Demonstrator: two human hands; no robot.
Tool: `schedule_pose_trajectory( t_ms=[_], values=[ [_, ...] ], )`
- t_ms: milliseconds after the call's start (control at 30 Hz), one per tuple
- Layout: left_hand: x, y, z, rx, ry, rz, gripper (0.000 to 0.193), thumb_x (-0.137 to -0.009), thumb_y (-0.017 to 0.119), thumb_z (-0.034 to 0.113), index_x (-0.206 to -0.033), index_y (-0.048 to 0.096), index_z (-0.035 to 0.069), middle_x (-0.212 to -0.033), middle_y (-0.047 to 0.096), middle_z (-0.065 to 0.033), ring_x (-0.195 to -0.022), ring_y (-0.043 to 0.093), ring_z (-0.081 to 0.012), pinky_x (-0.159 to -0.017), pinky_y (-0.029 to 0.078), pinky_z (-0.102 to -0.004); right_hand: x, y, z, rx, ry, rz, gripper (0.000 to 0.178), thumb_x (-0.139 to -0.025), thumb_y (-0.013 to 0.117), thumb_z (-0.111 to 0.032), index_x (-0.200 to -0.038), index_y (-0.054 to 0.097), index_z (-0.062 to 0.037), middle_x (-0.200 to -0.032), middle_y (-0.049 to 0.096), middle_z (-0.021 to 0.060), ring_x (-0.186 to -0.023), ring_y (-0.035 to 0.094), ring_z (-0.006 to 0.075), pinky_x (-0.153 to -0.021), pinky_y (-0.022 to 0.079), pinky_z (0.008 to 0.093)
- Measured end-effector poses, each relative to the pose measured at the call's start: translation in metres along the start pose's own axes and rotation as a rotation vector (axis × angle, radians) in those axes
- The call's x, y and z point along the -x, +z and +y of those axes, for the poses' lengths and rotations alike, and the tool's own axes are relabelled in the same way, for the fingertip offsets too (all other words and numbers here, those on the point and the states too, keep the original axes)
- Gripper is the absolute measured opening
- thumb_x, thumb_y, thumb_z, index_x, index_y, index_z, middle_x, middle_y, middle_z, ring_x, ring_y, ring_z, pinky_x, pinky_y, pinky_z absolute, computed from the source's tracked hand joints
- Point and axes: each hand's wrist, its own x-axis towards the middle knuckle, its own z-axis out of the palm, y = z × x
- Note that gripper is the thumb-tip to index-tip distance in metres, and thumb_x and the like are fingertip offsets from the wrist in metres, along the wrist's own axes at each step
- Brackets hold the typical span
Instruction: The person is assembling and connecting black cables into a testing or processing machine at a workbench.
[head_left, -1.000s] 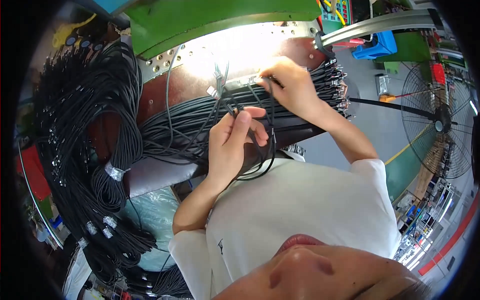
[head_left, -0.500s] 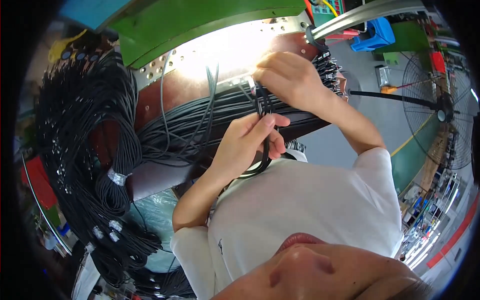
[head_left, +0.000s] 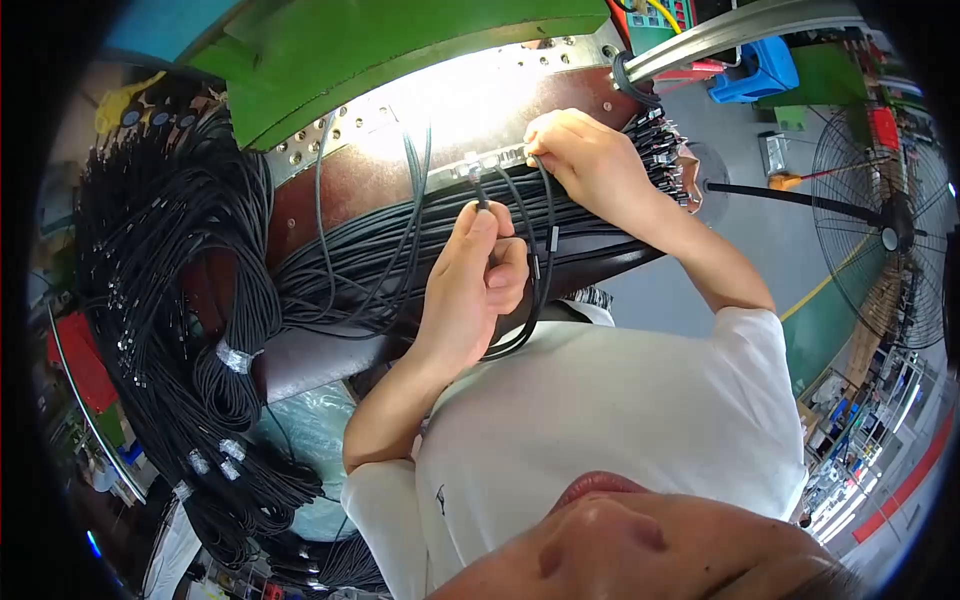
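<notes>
Between the thumb and fingers of my left hand [head_left: 465, 275] is a black cable [head_left: 482, 195], its end pointing up at a small fixture [head_left: 490, 162] on the brightly lit bench edge. My right hand [head_left: 590, 160] pinches another black cable [head_left: 547, 185] close to the fixture's right end; its tip is hidden by my fingers. Small dark sleeves sit on the cables hanging between my hands, and these loop down toward my shirt. Behind and below both hands, a thick bundle of black cables [head_left: 380, 240] lies across the brown bench top.
A large mass of bundled cables [head_left: 160, 260] with silvery ties hangs at the left. The green machine beam [head_left: 400, 50] overhangs the bench at the back. Cable ends with connectors [head_left: 655, 145] crowd the bench's right end. A floor fan [head_left: 880, 220] stands farther right.
My left hand has moved slightly left, raising a cable end to the fixture. My right hand has shifted a little right, and the cables between my hands have spread apart.
</notes>
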Motion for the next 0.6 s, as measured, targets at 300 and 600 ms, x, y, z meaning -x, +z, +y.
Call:
schedule_pose_trajectory(
  t_ms=[300, 600],
  values=[
    [-0.002, 0.025, 0.023, -0.674, -0.051, -0.108, 0.030, -0.092, 0.050, 0.023, -0.071, 0.052, 0.000, -0.063, 0.057, -0.0077, -0.052, 0.056, -0.0153, -0.047, 0.045, -0.0280, -0.009, -0.035, 0.006, 0.222, -0.488, 0.147, 0.017, -0.070, 0.062, -0.010, -0.086, 0.059, -0.0062, -0.086, 0.060, 0.0045, -0.075, 0.059, 0.0198, -0.064, 0.049, 0.0286],
    [0.016, -0.006, 0.048, -1.376, 0.649, 0.213, 0.017, -0.086, 0.060, 0.014, -0.101, 0.065, 0.005, -0.082, 0.064, -0.0069, -0.076, 0.061, -0.0169, -0.070, 0.047, -0.0274, 0.015, 0.004, 0.020, -0.311, 0.146, 0.092, 0.016, -0.074, 0.067, 0.003, -0.086, 0.059, -0.0028, -0.092, 0.060, 0.0076, -0.081, 0.060, 0.0220, -0.069, 0.049, 0.0286]
  ],
)
